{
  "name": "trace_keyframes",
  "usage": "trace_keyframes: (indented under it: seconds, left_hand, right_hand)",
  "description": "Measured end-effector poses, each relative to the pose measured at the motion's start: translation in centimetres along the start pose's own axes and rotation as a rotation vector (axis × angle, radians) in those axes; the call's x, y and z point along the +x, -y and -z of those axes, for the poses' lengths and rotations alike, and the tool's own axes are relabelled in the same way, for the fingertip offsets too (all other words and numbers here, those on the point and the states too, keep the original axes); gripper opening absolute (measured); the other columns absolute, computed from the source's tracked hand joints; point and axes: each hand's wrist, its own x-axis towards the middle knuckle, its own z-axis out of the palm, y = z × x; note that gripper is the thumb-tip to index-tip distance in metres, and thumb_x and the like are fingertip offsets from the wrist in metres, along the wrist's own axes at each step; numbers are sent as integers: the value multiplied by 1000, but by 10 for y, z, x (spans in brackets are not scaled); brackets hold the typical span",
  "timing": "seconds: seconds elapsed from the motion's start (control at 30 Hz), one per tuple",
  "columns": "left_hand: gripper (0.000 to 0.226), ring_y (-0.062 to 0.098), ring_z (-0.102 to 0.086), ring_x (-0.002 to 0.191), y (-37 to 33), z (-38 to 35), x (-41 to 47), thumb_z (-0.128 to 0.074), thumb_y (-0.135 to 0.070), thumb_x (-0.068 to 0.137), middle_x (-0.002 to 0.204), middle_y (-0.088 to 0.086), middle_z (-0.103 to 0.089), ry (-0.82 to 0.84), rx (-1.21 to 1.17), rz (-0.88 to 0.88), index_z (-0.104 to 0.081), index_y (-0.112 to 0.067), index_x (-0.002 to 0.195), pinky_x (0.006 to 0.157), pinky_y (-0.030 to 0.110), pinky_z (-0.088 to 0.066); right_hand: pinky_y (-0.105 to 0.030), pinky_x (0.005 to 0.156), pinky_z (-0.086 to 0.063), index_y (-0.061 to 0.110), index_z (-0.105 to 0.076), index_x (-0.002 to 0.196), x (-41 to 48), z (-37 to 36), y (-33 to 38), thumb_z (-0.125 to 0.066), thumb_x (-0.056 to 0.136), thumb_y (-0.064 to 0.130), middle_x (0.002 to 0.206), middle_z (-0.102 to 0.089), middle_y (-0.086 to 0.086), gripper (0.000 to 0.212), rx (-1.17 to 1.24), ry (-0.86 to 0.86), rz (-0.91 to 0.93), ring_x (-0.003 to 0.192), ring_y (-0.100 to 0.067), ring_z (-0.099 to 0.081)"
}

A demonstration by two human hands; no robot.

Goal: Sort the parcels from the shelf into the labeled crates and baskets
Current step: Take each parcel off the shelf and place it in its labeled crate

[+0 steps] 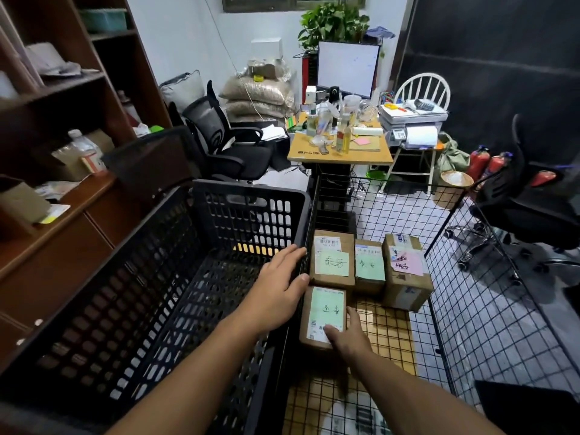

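Observation:
A small cardboard parcel with a green label (324, 310) lies in the black wire basket (489, 309). My right hand (348, 334) grips its near end, thumb on the label. My left hand (279, 288) rests with straight fingers on the rim between the basket and the black plastic crate (157, 293), its fingertips touching the parcel's far left corner. Beyond it stand three more parcels in a row: one with a green label (332, 257), a narrower one with a green label (369, 266), and one with a pink label (406, 271).
A brown shelf unit (62, 89) with boxes and a bottle stands at the left. Ahead are office chairs (226, 142), a cluttered small table (339, 142), a printer on a white chair (414, 120) and fire extinguishers (486, 164). Another black chair (533, 208) stands right.

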Motion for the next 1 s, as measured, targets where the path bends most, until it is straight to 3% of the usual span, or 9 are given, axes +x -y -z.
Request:
trace_keyframes:
  seconds: [0.1, 0.23, 0.3, 0.4, 0.57, 0.67, 0.8, 1.0]
  left_hand:
    - [54, 9, -11, 149, -1, 2, 0, -42, -37, 104, 162, -14, -17, 14, 25, -3, -25, -31, 156, 118, 31, -14]
    - [56, 13, -10, 149, -4, 7, 1, -44, -38, 103, 163, -12, -17, 44, 61, 1, -24, -31, 156, 121, 36, -14]
    - [58, 13, -11, 149, -5, 11, 3, -46, -38, 102, 162, -9, -20, 56, 98, -13, -26, -28, 156, 121, 35, -13]
    - [56, 16, -21, 145, -8, 16, 8, -49, -38, 101, 157, -6, -32, 42, 141, -45, -33, -24, 152, 121, 36, -19]
    - [52, 17, -35, 136, -15, 23, 16, -54, -38, 98, 145, -3, -45, 12, 150, -125, -43, -21, 147, 115, 38, -30]
    - [54, 16, -39, 133, -19, 26, 18, -55, -36, 98, 144, -2, -45, 8, 142, -180, -42, -20, 148, 113, 37, -33]
    - [55, 20, -39, 136, -24, 33, 17, -54, -37, 99, 148, 0, -43, 36, 165, -268, -39, -21, 149, 113, 42, -35]
    - [56, 27, -32, 141, -33, 48, -3, -51, -37, 101, 155, 5, -35, 151, 176, -462, -35, -20, 151, 114, 42, -31]
  right_hand:
    - [-43, 87, -58, 32, -25, 154, 0, -1, 2, -69, 96, 21, 134, -61, -12, 74, -34, -10, -12, 101, -27, -66]
    - [-37, 80, -58, 29, -27, 153, -1, 3, 9, -71, 94, 26, 135, -61, -11, 74, -136, -32, -7, 97, -25, -65]
    - [-40, 84, -59, 27, -28, 154, -3, 6, 16, -73, 91, 31, 136, -61, -11, 77, -178, -62, -3, 103, -26, -66]
    - [-47, 92, -57, 22, -39, 149, -4, 15, 30, -72, 91, 37, 137, -60, -10, 68, -279, -128, 51, 113, -28, -64]
    - [-40, 95, -51, 20, -49, 142, -25, 46, 65, -59, 97, 45, 136, -59, -8, 53, -562, -211, 182, 119, -28, -58]
    - [-37, 89, -47, 18, -50, 138, -50, 62, 86, -52, 101, 45, 134, -57, -8, 46, -699, -274, 249, 120, -27, -55]
    - [-47, 101, -47, 20, -44, 146, -93, 72, 101, -48, 102, 49, 143, -51, -8, 53, -779, -386, 274, 128, -30, -51]
    - [-45, 97, -49, 23, -42, 146, -174, 63, 107, -44, 102, 51, 141, -52, -8, 52, -889, -596, 272, 125, -30, -52]
